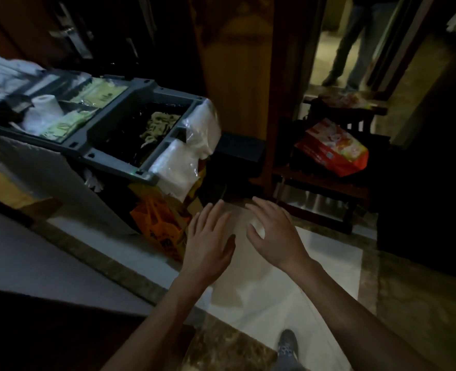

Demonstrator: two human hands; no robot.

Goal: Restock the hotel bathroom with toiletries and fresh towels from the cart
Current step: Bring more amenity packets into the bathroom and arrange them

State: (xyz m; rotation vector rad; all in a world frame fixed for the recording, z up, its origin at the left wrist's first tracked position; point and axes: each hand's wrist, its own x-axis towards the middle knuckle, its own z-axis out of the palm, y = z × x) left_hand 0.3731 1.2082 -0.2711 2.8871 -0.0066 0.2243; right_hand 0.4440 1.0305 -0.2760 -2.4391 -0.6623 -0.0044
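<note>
Both hands hang in the air above the pale polished stone floor [328,263], palms down and holding nothing: the left hand [208,242] has its fingers straight and a little apart, and the right hand [272,234] has them spread wider and lightly bent. The supplies lie to the far left of the hands, on the grey plastic housekeeping cart [125,108]. Its long top tray runs from the far left toward the middle of the scene, so its short end faces the hands. On this end lie clear-wrapped white packs [178,167], which are the nearest goods; whether they are towels or paper I cannot tell. Farther left along the tray are pale green sachets [101,93] and a white paper roll [47,105]. The left hand is the nearer one to the cart, and I judge a reach up and to the left would meet the wrapped packs first. An orange plastic bag [162,223] hangs under that end, just beside the left hand. On the right a dark wooden bench [323,188] carries a red and orange printed bag [334,148]. Between cart and bench the floor is open. Another person's legs [355,49] stand in the far doorway.
</note>
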